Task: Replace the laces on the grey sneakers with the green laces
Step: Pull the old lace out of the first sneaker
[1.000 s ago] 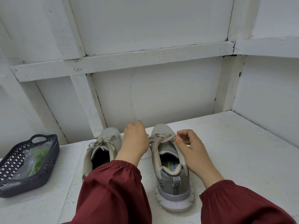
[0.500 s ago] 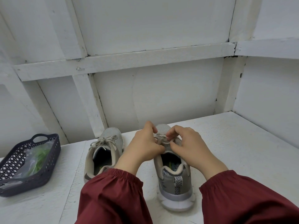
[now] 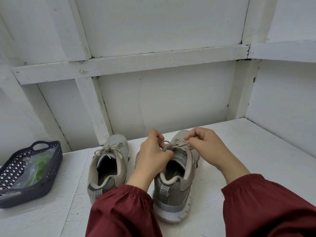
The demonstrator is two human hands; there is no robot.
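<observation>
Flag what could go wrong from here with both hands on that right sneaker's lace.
Both the left hand and right hand pinch the beige lace; pulling the wrong strand could tighten the knot. Neither hand holds the right sneaker, so a hard tug may drag it.

The left sleeve (image 3: pixel 119 211) and right sleeve (image 3: pixel 266 207) are made of dark red cloth. They are loose, and each is gathered at the wrist by a stretchy cuff (image 3: pixel 136 189).

Pinching beige lace (image 3: pixel 179 145) of right grey mesh sneaker (image 3: pixel 176 190) with left hand (image 3: pixel 152 156), right hand (image 3: pixel 206 147); laced twin (image 3: pixel 118 151) beside; dark lattice basket (image 3: pixel 55 161) left.
</observation>
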